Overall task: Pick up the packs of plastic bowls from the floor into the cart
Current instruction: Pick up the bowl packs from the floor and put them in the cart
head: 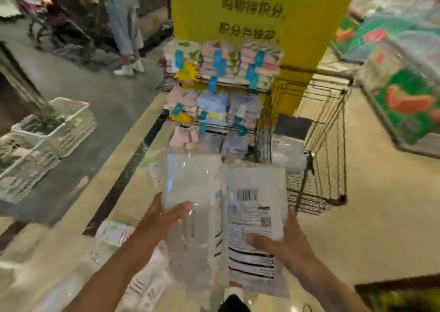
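Note:
I hold two clear plastic packs of white bowls side by side in front of me, above the floor. My left hand (164, 216) grips the left pack (192, 192) on its left side. My right hand (283, 238) grips the right pack (254, 200), which shows a barcode and printed label. The black wire cart (326, 150) stands just beyond the packs, to the right, with at least one clear pack (288, 154) inside it. More packs (133, 259) lie on the floor at the lower left, under my left arm.
A wire rack of folded colourful cloths (221, 90) stands ahead against a yellow pillar (262, 14). White plastic baskets (45, 135) sit on the floor at the left. A person (126, 26) stands at the back left. Shelves of packaged goods (404, 85) are at the right.

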`<state>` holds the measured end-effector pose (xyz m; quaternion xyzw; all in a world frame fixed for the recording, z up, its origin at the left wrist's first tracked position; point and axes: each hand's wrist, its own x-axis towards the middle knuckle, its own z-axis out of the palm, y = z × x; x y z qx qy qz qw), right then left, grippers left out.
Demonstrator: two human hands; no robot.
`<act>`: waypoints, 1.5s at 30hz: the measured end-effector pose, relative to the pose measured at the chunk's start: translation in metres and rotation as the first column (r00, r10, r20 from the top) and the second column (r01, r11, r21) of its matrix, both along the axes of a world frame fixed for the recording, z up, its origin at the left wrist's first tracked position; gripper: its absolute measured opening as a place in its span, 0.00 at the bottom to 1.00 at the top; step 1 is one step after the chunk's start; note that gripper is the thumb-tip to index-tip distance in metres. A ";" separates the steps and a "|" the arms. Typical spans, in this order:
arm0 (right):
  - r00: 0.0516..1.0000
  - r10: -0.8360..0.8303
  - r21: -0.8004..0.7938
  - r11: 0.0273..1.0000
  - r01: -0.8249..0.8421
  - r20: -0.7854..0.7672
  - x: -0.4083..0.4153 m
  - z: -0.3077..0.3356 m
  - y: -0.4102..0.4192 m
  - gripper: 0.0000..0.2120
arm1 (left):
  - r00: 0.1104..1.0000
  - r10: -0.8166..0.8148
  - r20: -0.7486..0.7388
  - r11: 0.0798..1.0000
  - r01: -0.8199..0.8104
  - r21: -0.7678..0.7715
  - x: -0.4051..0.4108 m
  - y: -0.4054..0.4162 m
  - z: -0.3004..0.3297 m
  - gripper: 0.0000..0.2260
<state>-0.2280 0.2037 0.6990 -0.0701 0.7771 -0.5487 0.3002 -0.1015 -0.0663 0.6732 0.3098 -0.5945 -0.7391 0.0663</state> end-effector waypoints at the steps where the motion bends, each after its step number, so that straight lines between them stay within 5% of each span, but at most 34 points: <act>1: 0.998 -0.068 0.013 0.998 0.068 -0.018 0.000 0.001 0.026 0.47 | 0.996 -0.093 -0.008 0.996 0.093 0.003 -0.021 0.019 0.001 0.42; 7: 0.921 -0.389 0.072 0.918 0.391 -0.038 -0.005 0.001 0.138 0.47 | 0.940 -0.341 -0.016 0.940 0.341 0.029 -0.115 0.130 -0.003 0.41; 11: 0.886 -0.460 0.088 0.882 0.463 -0.047 -0.036 -0.005 0.190 0.57 | 0.920 -0.392 0.006 0.919 0.391 0.045 -0.168 0.189 -0.015 0.43; 15: 0.895 -0.444 0.090 0.891 0.446 -0.038 -0.105 -0.020 0.242 0.52 | 0.926 -0.377 0.028 0.925 0.374 0.062 -0.231 0.240 -0.032 0.46; 26: 0.988 0.033 0.101 0.995 -0.017 -0.151 -0.365 -0.011 0.269 0.43 | 0.996 0.060 0.064 0.983 -0.070 0.171 -0.369 0.298 -0.036 0.26; 33: 0.910 0.188 0.139 0.979 -0.146 -0.369 -0.494 -0.038 0.177 0.44 | 0.948 0.290 0.130 0.935 -0.310 0.172 -0.451 0.267 -0.065 0.41; 38: 0.867 0.333 0.277 0.931 -0.240 -0.369 -0.562 -0.070 0.132 0.55 | 0.918 0.335 0.211 0.924 -0.365 0.118 -0.493 0.254 -0.088 0.31; 45: 0.741 0.600 0.477 0.767 -0.429 -0.299 -0.634 -0.141 0.087 0.55 | 0.697 0.537 0.475 0.783 -0.622 0.027 -0.541 0.273 -0.143 0.45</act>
